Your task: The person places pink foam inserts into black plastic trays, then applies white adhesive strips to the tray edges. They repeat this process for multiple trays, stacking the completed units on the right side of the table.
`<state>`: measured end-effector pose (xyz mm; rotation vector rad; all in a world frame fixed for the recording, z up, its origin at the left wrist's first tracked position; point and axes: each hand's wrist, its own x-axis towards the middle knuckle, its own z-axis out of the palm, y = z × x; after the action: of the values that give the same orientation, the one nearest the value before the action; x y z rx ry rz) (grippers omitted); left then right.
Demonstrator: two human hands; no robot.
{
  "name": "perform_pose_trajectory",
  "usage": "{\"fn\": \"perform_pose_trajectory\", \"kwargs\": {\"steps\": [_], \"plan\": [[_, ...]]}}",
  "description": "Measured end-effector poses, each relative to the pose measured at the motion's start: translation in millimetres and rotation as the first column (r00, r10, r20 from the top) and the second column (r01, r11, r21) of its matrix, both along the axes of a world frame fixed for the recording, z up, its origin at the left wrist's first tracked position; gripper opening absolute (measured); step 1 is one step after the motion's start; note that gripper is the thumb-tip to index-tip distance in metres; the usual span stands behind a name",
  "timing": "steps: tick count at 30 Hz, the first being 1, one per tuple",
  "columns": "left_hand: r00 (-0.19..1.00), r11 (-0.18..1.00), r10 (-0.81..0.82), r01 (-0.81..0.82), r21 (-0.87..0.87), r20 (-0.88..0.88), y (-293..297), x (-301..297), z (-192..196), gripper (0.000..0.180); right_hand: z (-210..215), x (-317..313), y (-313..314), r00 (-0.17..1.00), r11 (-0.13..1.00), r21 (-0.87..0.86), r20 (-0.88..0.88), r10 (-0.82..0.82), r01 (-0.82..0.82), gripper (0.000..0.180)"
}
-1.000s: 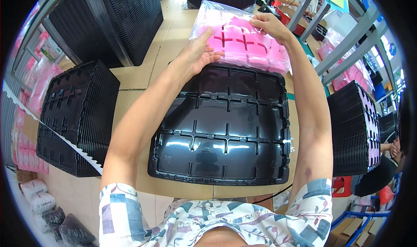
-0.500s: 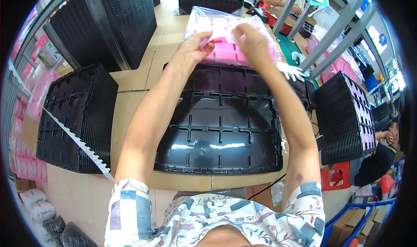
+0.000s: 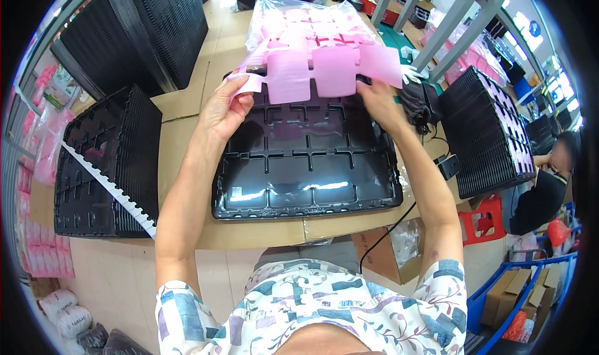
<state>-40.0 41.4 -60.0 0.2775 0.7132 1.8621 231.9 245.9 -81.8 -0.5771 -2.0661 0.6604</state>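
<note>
We find both hands gripping a pink die-cut sheet (image 3: 324, 68), held up at upper centre of frame over the far edge of the black compartment tray (image 3: 306, 168). Left hand (image 3: 223, 108) pinches its left tab; right hand (image 3: 377, 99) closed on the right edge. Tray sits centre frame on the bench (image 3: 187, 124), cells bare. Step, in our judgement: sheet btwn the bagged pink stack (image 3: 293, 18) and tray. Next move needs the cut-outs lined up w/ the tray ribs before lowering.

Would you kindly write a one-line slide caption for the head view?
Both hands, left hand and right hand, hold a pink slotted sheet above an empty black compartment tray on the workbench.
</note>
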Motion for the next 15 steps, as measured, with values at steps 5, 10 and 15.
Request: {"fn": "perform_pose_trajectory", "kwargs": {"steps": [5,10,15], "plan": [[0.980,0.995,-0.024,0.005,-0.096,-0.198,-10,-11,-18,0.026,31,42,-30,0.841,0.324,-0.815,-0.532,-0.092,-0.480,0.053],[0.888,0.982,-0.095,0.011,-0.187,-0.450,-24,1,-14,0.020,35,84,-72,0.956,0.383,-0.881,-0.292,0.023,-0.279,0.052],[0.640,0.957,-0.121,-0.129,-0.262,-0.759,-47,5,-13,0.033,25,92,-75,0.990,0.551,-0.823,-0.119,0.073,-0.139,0.015]]}}
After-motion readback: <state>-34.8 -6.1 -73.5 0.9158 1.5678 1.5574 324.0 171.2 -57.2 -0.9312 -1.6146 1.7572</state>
